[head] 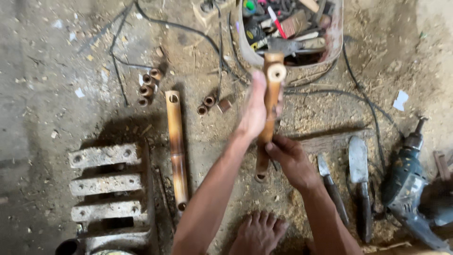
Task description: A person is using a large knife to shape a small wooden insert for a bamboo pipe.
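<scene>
I hold a brown bamboo tube [272, 78] upright in front of me, its open cut end toward the camera. My left hand [255, 111] grips its upper part, thumb stretched along the side. My right hand [293, 158] closes around its lower part. A second bamboo tube [176, 146] with a drilled hole near its top lies on the dusty ground to the left. My bare foot [257, 233] rests below the hands.
Short bamboo ring pieces [148, 85] and two more [206, 104] lie on the ground. A tub of tools [289, 28] sits at the top. Two knives [359, 184] and a power drill [408, 182] lie right. Grey slotted metal blocks [106, 184] stand left. Black cables cross the floor.
</scene>
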